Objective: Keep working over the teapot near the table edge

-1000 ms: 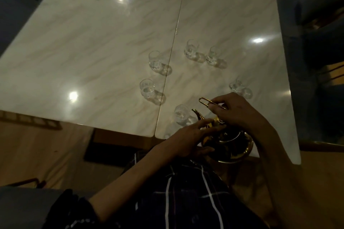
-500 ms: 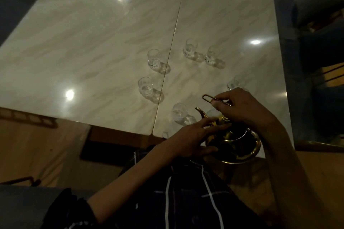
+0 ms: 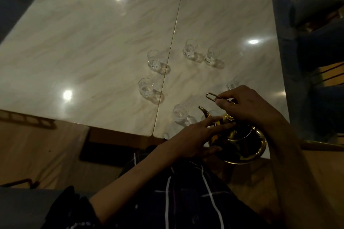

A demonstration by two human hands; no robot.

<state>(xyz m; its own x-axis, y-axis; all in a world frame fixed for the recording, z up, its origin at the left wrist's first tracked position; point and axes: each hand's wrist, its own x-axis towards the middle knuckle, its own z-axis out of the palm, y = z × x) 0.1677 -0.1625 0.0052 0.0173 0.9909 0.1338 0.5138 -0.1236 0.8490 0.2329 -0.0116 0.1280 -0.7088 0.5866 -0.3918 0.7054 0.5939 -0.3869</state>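
Note:
A shiny gold teapot (image 3: 242, 145) sits at the near right edge of the marble table (image 3: 111, 42), spout (image 3: 203, 112) pointing away to the left. My right hand (image 3: 247, 106) grips its thin gold wire handle (image 3: 212, 96) above the pot. My left hand (image 3: 195, 137) lies against the pot's left side with straight fingers reaching over the lid (image 3: 228, 118). Several small clear glasses stand in a ring beyond the pot; the nearest glass (image 3: 179, 114) is just left of the spout, and one glass (image 3: 231, 84) is half hidden behind my right hand.
Two glasses (image 3: 189, 49) (image 3: 212, 55) stand farther back, two more (image 3: 153, 59) (image 3: 146, 87) left of the table seam. Dark blue chairs (image 3: 316, 52) flank the right side. My lap in dark checked cloth (image 3: 186, 191) is below the table edge.
The teapot and both hands have shifted slightly right and toward me; my right hand now covers more of the right-hand glass. The grip on the handle is unchanged.

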